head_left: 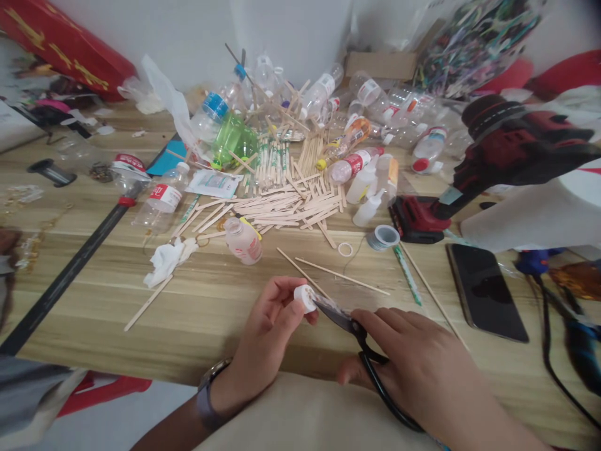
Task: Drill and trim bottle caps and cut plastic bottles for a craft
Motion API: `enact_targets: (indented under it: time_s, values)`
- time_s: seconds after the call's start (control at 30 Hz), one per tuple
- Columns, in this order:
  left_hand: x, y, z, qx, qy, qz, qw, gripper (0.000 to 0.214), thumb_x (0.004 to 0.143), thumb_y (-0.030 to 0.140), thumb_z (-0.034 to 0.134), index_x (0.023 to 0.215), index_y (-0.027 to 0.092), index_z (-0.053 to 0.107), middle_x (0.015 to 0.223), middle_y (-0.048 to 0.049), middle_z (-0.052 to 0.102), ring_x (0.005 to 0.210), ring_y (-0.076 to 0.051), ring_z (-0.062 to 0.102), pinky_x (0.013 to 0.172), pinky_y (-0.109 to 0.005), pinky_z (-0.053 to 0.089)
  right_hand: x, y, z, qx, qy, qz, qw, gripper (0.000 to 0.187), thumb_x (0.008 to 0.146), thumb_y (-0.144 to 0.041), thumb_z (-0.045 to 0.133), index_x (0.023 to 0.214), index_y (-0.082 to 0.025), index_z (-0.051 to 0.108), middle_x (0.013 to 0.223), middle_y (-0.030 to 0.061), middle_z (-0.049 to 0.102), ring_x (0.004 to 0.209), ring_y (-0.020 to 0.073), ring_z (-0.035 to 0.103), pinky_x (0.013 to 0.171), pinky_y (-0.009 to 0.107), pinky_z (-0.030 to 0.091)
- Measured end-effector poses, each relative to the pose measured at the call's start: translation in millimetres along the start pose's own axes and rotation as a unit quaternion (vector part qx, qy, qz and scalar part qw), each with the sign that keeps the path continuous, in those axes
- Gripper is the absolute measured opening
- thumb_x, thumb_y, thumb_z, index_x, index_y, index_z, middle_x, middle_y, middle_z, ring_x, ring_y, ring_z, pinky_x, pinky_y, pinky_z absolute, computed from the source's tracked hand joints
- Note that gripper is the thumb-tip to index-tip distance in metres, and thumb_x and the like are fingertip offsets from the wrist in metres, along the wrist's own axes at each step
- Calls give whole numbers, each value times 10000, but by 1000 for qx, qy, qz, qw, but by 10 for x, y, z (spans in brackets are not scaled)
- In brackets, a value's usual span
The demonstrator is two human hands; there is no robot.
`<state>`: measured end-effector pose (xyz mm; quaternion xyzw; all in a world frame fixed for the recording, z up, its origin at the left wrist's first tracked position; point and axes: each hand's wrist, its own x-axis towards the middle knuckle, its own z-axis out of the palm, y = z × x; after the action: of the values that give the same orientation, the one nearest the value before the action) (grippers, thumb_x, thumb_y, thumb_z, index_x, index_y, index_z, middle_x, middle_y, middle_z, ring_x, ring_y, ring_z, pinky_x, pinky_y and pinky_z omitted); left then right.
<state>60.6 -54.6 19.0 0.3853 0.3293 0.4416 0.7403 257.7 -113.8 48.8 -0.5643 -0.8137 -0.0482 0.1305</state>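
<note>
Between the thumb and fingers of my left hand (270, 335) is a small white bottle cap (305, 299), with brownish marks on its top. My right hand (417, 357) grips a pair of scissors (350, 322) with black handles. The blade tips touch or nearly touch the cap's right side; exact contact is hard to tell. Beyond my left hand stands a small uncapped bottle (243, 240) with pinkish print. Two thin wooden sticks (342, 276) lie just past the cap, and a white ring (345, 249) rests behind them.
Wooden craft sticks (291, 207) are heaped mid-table, with plastic bottles (323, 94) piled behind. A red and black power drill (488, 150) stands at right, near a phone (486, 291) and a wire spool (383, 237). At left a dark bar (70, 269) crosses the table edge beside another person's sleeve (32, 394).
</note>
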Motion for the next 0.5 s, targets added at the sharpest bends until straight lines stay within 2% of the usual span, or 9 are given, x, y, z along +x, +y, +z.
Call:
enact_targets:
  time_s: [0.1,0.23,0.37,0.5]
  values:
    - [1,-19,-19,10,-13,13,1000,206,906,326,640,1084,221,634,899,-1,658,806,-95,598,762,-227,463,5,-4,-11,-2,21,4,1000,420,958,-576,419,884,-207,605,602,-13,607,505,203,624,498,315,388]
    - [-14,-18,-14,13,-17,14,1000,215,905,320,643,1093,215,633,904,-9,663,806,-98,599,762,-231,461,-11,11,2,-28,11,-8,1000,392,958,-560,438,900,-212,608,631,-14,611,530,201,623,529,314,379]
    - [-25,-4,-2,1,-15,-12,1000,242,890,338,659,1086,196,639,857,-13,673,766,-104,608,741,-240,463,22,-9,5,-64,45,-10,997,437,1015,-491,339,828,-207,615,599,-6,599,510,199,603,550,321,358]
    - [5,34,38,-55,-5,-52,997,283,840,370,711,1036,172,660,789,-7,668,696,-99,607,662,-224,463,62,-29,8,-72,58,-18,996,513,1034,-479,272,770,-207,619,567,-2,593,489,193,592,539,320,337]
